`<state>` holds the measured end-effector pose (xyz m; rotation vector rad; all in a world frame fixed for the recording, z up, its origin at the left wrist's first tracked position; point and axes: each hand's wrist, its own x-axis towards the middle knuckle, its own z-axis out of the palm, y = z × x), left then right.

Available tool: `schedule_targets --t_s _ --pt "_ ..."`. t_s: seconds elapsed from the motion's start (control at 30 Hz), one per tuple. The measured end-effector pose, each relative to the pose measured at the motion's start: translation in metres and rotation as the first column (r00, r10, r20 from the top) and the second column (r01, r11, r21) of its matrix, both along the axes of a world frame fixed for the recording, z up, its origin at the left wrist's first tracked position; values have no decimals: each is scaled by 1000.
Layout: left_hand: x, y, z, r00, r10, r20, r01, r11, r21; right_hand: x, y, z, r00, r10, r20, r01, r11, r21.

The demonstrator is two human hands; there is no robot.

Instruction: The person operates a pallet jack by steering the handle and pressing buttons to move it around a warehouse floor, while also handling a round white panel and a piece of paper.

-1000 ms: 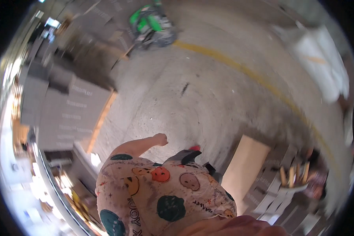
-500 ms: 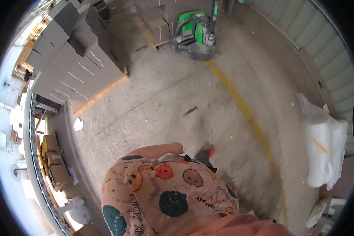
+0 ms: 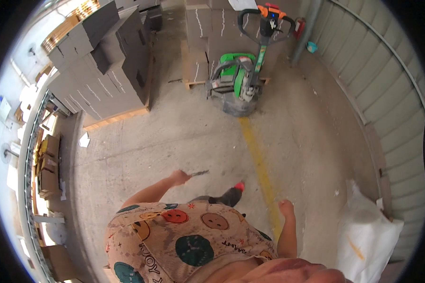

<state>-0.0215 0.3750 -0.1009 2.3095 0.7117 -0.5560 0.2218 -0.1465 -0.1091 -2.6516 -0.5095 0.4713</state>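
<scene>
My left hand [image 3: 179, 178] hangs ahead of my body over the concrete floor, its fingers curled in and nothing seen in them. A dark streak [image 3: 200, 173] beside it looks to lie on the floor, not in the hand. My right hand [image 3: 285, 206] is out to the right, just past the yellow floor line [image 3: 260, 174], closed in a loose fist with nothing showing. Neither hand touches anything. Ahead stands a green and black electric pallet truck [image 3: 236, 85] with an orange-topped control handle [image 3: 269, 21].
Grey cartons [image 3: 94, 80] stand stacked on a wooden pallet [image 3: 118, 119] at left. Another carton stack [image 3: 198, 28] rises behind the truck. A white wrapped bundle [image 3: 370, 236] lies right, near the corrugated wall [image 3: 373, 61]. Brown boxes [image 3: 48, 165] line the left side.
The pallet truck and the floor line appear nearer, and the truck's handle has come into view. My left hand has swung left; my right hand has come into sight.
</scene>
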Motion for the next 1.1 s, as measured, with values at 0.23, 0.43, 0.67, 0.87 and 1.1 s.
schedule_targets --t_s 0.23,0.43,0.67,0.87,1.1 --pt "206 -21 -69 906 -420 39 406 893 196 289 145 136 966 250 63 -255 963 92" --pt "328 -147 86 902 188 389 -117 973 -200 450 206 302 874 436 215 -484 824 295" --pt "241 -237 35 657 696 289 -745 658 110 674 331 415 498 266 825 -735 635 239" --pt "32 -451 -49 -445 859 252 -872 -352 -340 747 269 347 651 330 684 -629 739 242" --pt "-5 -597 -54 -191 981 23 -977 -188 -99 683 329 331 690 424 587 -627 754 194"
